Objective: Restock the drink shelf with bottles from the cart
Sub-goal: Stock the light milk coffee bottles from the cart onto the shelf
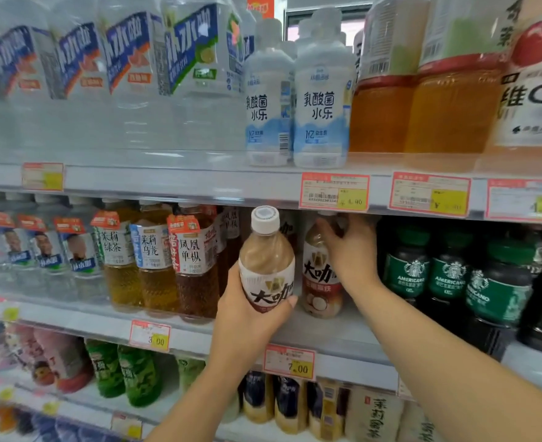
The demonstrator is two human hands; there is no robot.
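While gripped low on its label by the left hand, stands upright just in front of the middle shelf: a milk-coffee bottle, clear smooth plastic, rounded shoulders, ribbed white cap, glossy white-and-red wrap. Fingers curled round the base from behind, thumb pressed across the label front. Further in, standing on the same shelf, a second coffee bottle of the same make, clasped round neck and shoulder by the right hand, fingers closed over it. To the left, tea bottles with amber liquid and paper-like labels; to the right, squat dark Americano bottles with green caps. Above, white opaque yoghurt-drink bottles. Below the held bottle, clipped to the shelf edge, a red-and-yellow price tag.
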